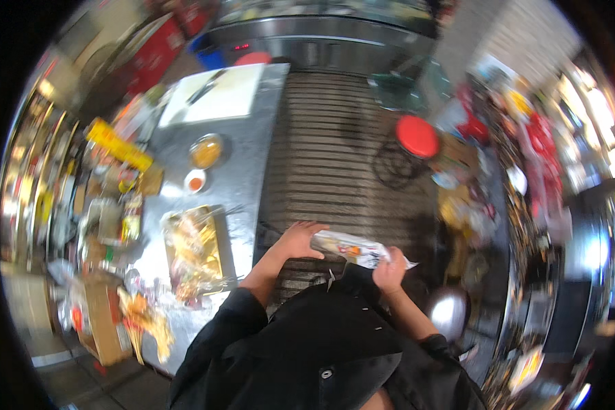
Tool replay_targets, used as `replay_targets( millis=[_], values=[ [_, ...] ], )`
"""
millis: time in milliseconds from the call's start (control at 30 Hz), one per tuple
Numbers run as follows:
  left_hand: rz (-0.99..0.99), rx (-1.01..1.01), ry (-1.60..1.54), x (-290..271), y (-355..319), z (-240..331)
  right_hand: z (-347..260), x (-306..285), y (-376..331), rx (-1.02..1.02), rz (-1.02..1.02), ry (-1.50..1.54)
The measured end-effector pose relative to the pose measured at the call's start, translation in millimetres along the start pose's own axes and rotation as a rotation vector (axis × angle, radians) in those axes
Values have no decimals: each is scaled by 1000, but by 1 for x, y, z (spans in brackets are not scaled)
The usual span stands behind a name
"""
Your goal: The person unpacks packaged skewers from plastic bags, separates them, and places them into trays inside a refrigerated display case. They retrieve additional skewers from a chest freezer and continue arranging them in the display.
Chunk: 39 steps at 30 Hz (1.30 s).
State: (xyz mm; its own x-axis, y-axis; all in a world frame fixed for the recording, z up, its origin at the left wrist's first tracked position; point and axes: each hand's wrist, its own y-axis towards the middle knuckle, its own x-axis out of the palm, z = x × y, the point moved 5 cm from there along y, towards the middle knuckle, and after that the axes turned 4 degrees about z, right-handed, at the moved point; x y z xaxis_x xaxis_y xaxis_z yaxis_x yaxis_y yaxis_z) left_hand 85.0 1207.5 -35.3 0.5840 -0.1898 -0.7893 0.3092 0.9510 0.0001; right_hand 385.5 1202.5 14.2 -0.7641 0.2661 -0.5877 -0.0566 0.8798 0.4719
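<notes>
A long white package with coloured print (348,247) is held in front of my body, level with my waist. My right hand (389,270) is closed round its right end. At the package's left end is my left hand (298,240), thumb and fingers apart with the package end between them; whether it touches the package is hard to tell. To the left, a steel table (242,171) carries a gold-coloured tray (219,256) of food under clear plastic. Beyond the tray stand a small white cup of orange-red contents (195,182) and a bowl of yellowish food (206,150).
A knife (205,87) lies on a white cutting board (236,96) at the table's far end. A yellow box (119,145) and a cardboard box (106,321) line the left side. To the right are a red round stool (417,137) and a cluttered counter. Slatted matting (335,157) covers the floor.
</notes>
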Motion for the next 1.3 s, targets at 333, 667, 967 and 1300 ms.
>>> replay_targets(
  millis=[333, 667, 967, 1300],
  values=[
    [209, -647, -112, -86, 102, -181, 15, 281, 306, 1, -413, 630],
    [649, -1083, -305, -151, 120, -282, -101, 545, 504, -446, -1037, 581],
    [1156, -987, -674, -203, 138, -465, -44, 745, 594, -234, -1035, 298],
    [1203, -1474, -762, -207, 173, -515, -131, 995, 660, -871, -1152, -21]
  ],
)
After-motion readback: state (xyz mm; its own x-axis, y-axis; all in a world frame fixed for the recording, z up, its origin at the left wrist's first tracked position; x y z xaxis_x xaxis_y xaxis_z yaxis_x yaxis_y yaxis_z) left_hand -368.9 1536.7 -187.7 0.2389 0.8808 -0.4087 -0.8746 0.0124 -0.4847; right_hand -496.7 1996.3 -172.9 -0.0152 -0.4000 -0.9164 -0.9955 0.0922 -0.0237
